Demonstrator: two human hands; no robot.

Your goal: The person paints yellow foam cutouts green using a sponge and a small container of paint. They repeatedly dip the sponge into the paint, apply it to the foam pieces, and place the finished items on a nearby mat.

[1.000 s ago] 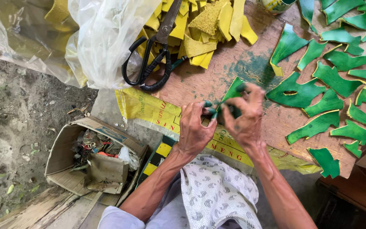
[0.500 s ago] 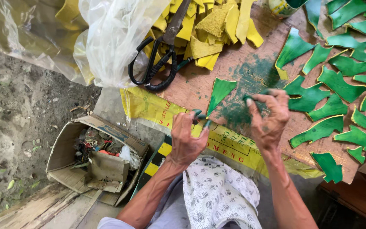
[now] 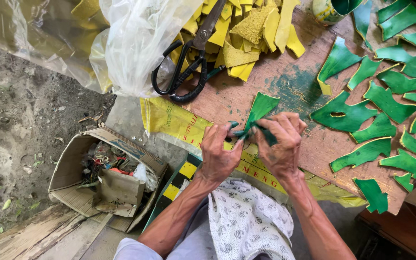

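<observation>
On the far left, well away from the brown wooden counter (image 3: 246, 103), an open cardboard box full of scraps (image 3: 104, 175) sits on the dirt ground (image 3: 20, 120). Closer to the counter, a clear plastic bag (image 3: 136, 43) slumps over its left edge. Big black-handled scissors (image 3: 188, 58) lie on the counter just beside the bag, resting against a heap of yellow foam cut-offs (image 3: 251, 24). A yellow printed sack (image 3: 179, 125) hangs over the counter's near edge.

At that near edge the two hands work close together. The left hand (image 3: 220, 151) pinches the bottom tip of a green foam leaf shape (image 3: 261, 108). The right hand (image 3: 280, 144) is curled tight around the same leaf's lower part, so both hands are gripping it. The leaf's wide top sticks up above the fingers, over the counter. Below the hands, a white patterned cloth (image 3: 246, 221) lies on the person's lap.

On the right side of the counter lie many more green foam leaf pieces with yellow edges (image 3: 386, 103), spread flat and apart. A small painted pot (image 3: 326, 10) stands at the far edge.

It looks like lots of leaves are cut out already, and only this one is being shaped now. The many flat ones may still need the same work.
</observation>
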